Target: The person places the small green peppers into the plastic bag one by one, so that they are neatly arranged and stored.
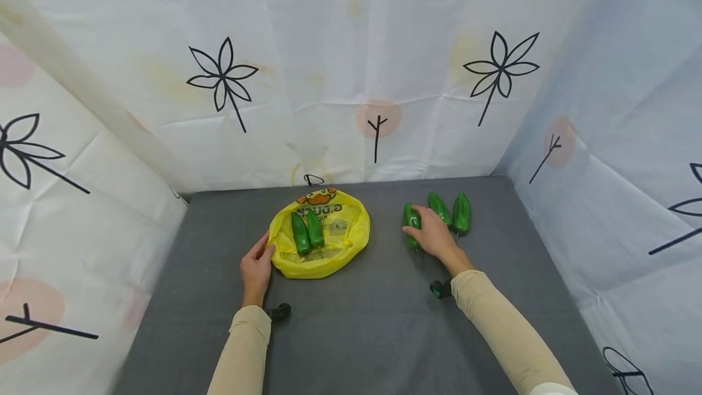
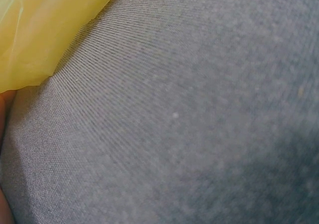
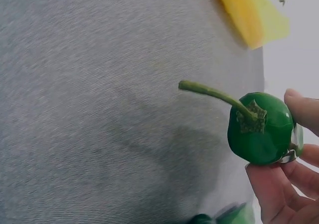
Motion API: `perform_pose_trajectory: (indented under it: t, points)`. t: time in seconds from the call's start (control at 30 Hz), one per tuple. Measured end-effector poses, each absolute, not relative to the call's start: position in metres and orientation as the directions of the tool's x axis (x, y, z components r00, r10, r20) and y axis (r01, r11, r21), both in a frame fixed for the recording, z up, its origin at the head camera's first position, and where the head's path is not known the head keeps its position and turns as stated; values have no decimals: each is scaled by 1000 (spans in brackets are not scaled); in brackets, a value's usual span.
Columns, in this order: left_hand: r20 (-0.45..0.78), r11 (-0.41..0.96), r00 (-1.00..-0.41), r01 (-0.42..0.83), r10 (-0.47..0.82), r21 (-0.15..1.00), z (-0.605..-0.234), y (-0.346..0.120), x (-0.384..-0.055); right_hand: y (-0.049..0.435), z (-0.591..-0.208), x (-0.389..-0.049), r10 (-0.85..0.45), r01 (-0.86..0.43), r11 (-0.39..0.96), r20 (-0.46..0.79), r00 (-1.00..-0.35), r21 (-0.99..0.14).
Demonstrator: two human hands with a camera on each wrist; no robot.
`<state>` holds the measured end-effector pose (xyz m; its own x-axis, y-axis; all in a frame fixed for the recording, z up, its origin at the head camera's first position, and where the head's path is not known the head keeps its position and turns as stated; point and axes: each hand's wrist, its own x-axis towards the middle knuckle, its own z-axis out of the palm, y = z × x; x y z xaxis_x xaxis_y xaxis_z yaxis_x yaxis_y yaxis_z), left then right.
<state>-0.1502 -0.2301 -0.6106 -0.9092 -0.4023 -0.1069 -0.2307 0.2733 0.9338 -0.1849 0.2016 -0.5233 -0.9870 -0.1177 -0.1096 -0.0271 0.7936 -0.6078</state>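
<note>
My right hand (image 1: 433,233) grips a green pepper (image 1: 411,217) between thumb and fingers. In the right wrist view the pepper (image 3: 264,137) has its long curved stem toward the camera, and its shadow falls on the cloth. Two more green peppers (image 1: 462,213) lie just beyond and to the right of that hand. On the left, my left hand (image 1: 256,270) holds the left edge of a yellow plastic bag (image 1: 351,239), its rim spread into a round opening. Two green peppers (image 1: 300,233) lie side by side inside the bag. The left wrist view shows mostly cloth and a bag edge (image 2: 45,40).
A dark grey cloth (image 1: 351,334) covers the table. White fabric walls (image 1: 329,78) with printed leaves and trees stand along its back and both sides. Each wrist wears a small black device (image 1: 278,313).
</note>
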Motion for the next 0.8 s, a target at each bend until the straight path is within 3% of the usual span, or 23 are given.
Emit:
perform_pose_trajectory:
  t: [0.8]
  points:
    - [-119,265,-903,-244,-413,933,-612,-231,-150,180,-491,-206,-146,-42,720,-91,-985,-692]
